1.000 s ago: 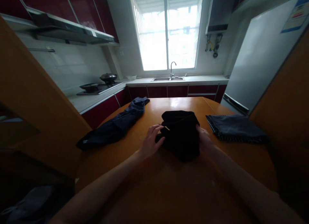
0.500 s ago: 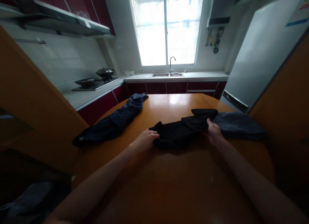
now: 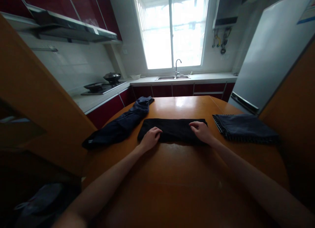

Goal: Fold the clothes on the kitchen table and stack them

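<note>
Two hands: both over the black cloth (image 3: 176, 129), one toward each end, well apart from each other.
Left hand (image 3: 150, 138): on the near left part of the cloth, fingers curled together; cannot tell if fabric is pinched.
Right hand (image 3: 200, 131): over the right part, fingers bent, thumb close to them; cannot tell if it pinches fabric or just rests.
Black cloth: flat wide strip lying crosswise on the bench, between the navy garment and the grey-blue cloth; right end partly hidden by the right hand.
Bench (image 3: 179, 175): orange-brown wood, shiny at the far side, rounded outline.
Navy garment (image 3: 120, 124): left of the black cloth, long and slanted, rumpled, small pale mark at the near end.
Grey-blue cloth (image 3: 246, 128): right of the black cloth, apart from it, folded flat, striped edge showing.
Back worktop (image 3: 206, 77): white, holds sink (image 3: 166, 78) with curved faucet (image 3: 177, 67), under the window (image 3: 157, 34).
Stove (image 3: 105, 89): far left, two dark pans on it, the farther pan (image 3: 112, 77) domed on top.
Fridge (image 3: 270, 54): right side, pale grey.
Lower left: dim fabric pile (image 3: 41, 198), details too dark.
</note>
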Tool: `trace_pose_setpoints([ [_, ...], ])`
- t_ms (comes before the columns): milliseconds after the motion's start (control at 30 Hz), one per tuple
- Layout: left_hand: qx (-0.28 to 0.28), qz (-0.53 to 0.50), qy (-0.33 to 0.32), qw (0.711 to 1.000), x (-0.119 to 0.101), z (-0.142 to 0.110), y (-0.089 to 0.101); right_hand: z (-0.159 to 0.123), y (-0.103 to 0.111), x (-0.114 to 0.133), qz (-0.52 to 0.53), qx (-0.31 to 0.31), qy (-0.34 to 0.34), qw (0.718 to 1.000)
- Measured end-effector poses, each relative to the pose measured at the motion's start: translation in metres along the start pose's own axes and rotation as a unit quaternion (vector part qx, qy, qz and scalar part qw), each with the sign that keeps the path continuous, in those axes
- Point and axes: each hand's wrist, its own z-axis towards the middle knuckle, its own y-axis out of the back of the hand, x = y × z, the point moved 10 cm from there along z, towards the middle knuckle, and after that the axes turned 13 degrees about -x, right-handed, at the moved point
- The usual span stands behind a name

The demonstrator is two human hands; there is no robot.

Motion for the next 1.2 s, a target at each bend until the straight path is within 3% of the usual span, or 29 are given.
trace_pose_setpoints([
  [67, 0.015, -0.016, -0.001, 1.0, -0.002, -0.005, -0.014, 0.02, -0.02, -0.006, -0.121, 0.016, 0.045, 0.991],
  [167, 0.02, -0.03, -0.004, 0.999, 0.003, -0.009, -0.017, 0.043, -0.047, -0.023, -0.269, 0.073, 0.052, 0.959],
  [333, 0.026, -0.058, -0.005, 0.998, 0.007, -0.013, -0.009, 0.059, -0.052, -0.023, -0.307, 0.104, 0.061, 0.944],
  [500, -0.009, -0.06, 0.011, 0.998, 0.005, -0.007, -0.006, 0.029, -0.043, 0.018, -0.29, 0.089, 0.207, 0.93],
  [633, -0.077, -0.056, 0.008, 0.995, -0.009, 0.0, 0.013, -0.018, -0.045, 0.047, -0.221, 0.127, 0.231, 0.939],
  [767, -0.146, -0.04, -0.005, 0.989, -0.024, 0.007, 0.043, -0.095, -0.057, 0.102, -0.028, 0.272, 0.252, 0.928],
  [833, -0.11, -0.041, -0.017, 0.993, -0.029, 0.009, 0.042, -0.142, -0.068, 0.124, 0.054, 0.427, 0.219, 0.876],
  [900, -0.029, -0.049, -0.039, 0.998, -0.033, 0.007, 0.031, -0.182, -0.073, 0.139, 0.114, 0.588, 0.153, 0.786],
  [933, 0.014, -0.052, -0.053, 0.997, -0.035, 0.004, 0.024, -0.19, -0.072, 0.143, 0.133, 0.627, 0.122, 0.758],
  [967, 0.057, -0.053, -0.071, 0.994, -0.038, -0.001, 0.017, -0.185, -0.073, 0.144, 0.142, 0.625, 0.103, 0.761],
  [1000, 0.094, -0.052, -0.089, 0.99, -0.04, -0.006, 0.01, -0.168, -0.074, 0.142, 0.136, 0.58, 0.1, 0.797],
  [1067, 0.142, -0.039, -0.12, 0.982, -0.043, -0.016, -0.001, -0.115, -0.069, 0.125, 0.058, 0.396, 0.133, 0.907],
  [1100, 0.154, -0.031, -0.131, 0.979, -0.043, -0.02, -0.006, -0.093, -0.062, 0.113, -0.008, 0.299, 0.155, 0.942],
  [1133, 0.156, -0.021, -0.137, 0.978, -0.043, -0.022, -0.009, -0.078, -0.057, 0.101, -0.076, 0.224, 0.171, 0.957],
  [1200, 0.135, 0.0, -0.138, 0.981, -0.043, -0.021, -0.013, -0.063, -0.056, 0.075, -0.182, 0.157, 0.18, 0.954],
])
